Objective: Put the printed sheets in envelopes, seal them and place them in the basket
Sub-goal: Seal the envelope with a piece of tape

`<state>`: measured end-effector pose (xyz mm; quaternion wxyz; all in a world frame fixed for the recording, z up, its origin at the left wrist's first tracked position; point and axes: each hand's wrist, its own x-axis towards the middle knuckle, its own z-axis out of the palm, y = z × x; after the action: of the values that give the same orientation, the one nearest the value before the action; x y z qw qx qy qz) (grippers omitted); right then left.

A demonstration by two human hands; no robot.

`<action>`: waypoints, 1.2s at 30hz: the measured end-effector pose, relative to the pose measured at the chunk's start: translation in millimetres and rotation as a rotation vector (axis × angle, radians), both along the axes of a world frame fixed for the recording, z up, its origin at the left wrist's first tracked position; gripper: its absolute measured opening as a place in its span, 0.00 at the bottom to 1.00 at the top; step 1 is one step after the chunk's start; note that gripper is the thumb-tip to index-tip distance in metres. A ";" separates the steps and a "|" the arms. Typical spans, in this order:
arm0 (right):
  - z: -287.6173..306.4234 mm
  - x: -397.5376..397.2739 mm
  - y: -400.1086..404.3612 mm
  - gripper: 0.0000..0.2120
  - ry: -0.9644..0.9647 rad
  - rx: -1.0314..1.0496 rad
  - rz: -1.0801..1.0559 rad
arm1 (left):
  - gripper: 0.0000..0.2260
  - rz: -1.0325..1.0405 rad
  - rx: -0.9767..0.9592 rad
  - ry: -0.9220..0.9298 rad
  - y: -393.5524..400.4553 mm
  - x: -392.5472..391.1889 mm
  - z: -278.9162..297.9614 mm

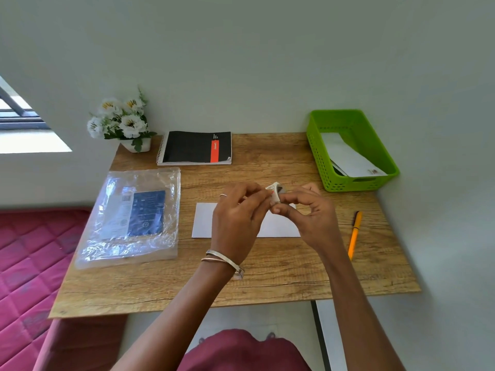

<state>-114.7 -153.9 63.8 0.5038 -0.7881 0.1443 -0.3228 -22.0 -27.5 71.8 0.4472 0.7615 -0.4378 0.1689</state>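
Observation:
A white envelope [205, 220] lies flat in the middle of the wooden desk [267, 269], partly hidden under both hands. Above it my right hand [312, 215] holds a small whitish roll of tape [275, 193] between thumb and fingers. My left hand [237, 218] pinches at the roll's edge with its fingertips. The green plastic basket [318, 153] stands at the desk's back right corner with white envelopes [348, 156] lying inside it.
A clear plastic packet [134, 218] with a blue printed card covers the desk's left side. A black spiral notebook [195, 148] and a pot of white flowers [123, 121] stand at the back. An orange pen [355, 235] lies at the right. A red mattress [29, 263] adjoins the left.

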 end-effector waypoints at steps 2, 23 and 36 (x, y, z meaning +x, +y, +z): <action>1.0 0.1 -0.3 0.07 0.000 -0.026 0.008 | 0.06 -0.013 0.009 -0.023 -0.2 1.1 0.9; 1.0 -5.7 -4.8 0.14 0.034 -0.234 0.055 | 0.08 -0.069 0.084 0.056 2.7 0.8 -1.4; 2.7 -9.7 -1.8 0.13 0.108 -0.245 0.032 | 0.04 -0.099 0.018 0.164 4.0 -5.1 1.7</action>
<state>-124.4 -155.7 66.5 0.4003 -0.8622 0.1181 -0.2871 -27.1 -23.5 73.5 0.4826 0.7541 -0.4383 0.0798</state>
